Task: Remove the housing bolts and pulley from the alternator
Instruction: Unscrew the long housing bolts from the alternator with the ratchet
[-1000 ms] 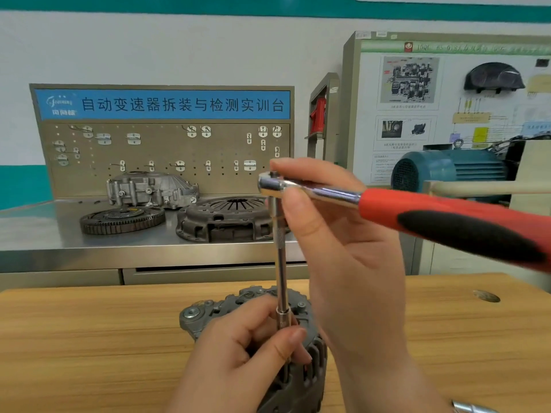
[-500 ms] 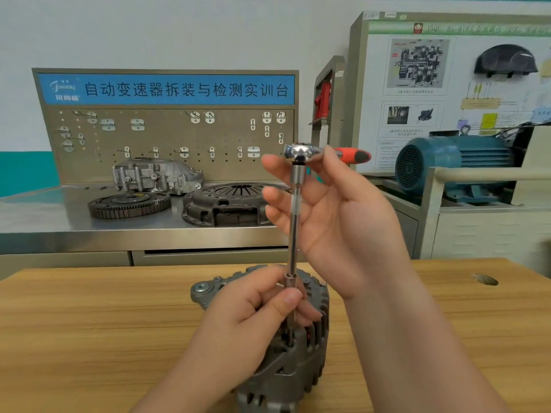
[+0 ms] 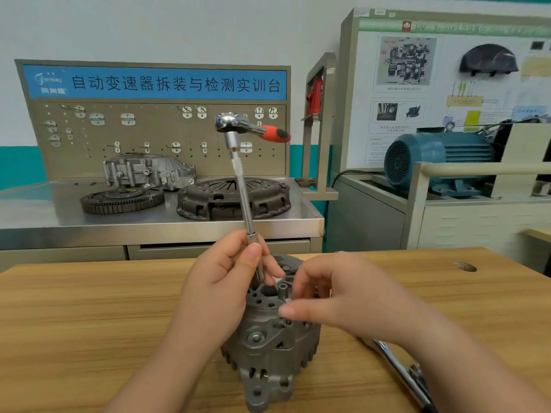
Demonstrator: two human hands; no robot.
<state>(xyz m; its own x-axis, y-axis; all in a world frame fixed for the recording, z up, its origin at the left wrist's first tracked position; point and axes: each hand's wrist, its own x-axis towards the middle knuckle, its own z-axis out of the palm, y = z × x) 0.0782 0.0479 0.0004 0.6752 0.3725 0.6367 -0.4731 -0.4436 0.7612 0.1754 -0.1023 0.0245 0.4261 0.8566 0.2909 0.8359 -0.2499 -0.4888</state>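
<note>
Open table (image 3: 74, 308) left of alternator (image 3: 268, 338), ratchet extension (image 3: 243, 189) rising above (tilted), metal bar (image 3: 399, 371) right

An automotive training workshop: a steel bench (image 3: 44, 213) with a tool pegboard (image 3: 155, 132) holds a flywheel (image 3: 122, 201), clutch cover (image 3: 208, 198) and aluminium housing (image 3: 146, 171); a diagram panel (image 3: 417, 93) and blue electric motor (image 3: 438, 159) stand nearby.

Even light, soft; edges maybe warped.

Wooden table (image 3: 89, 308), steel bench (image 3: 35, 216) (pegboard (image 3: 155, 138) behind), white wall (image 3: 179, 25).
</note>
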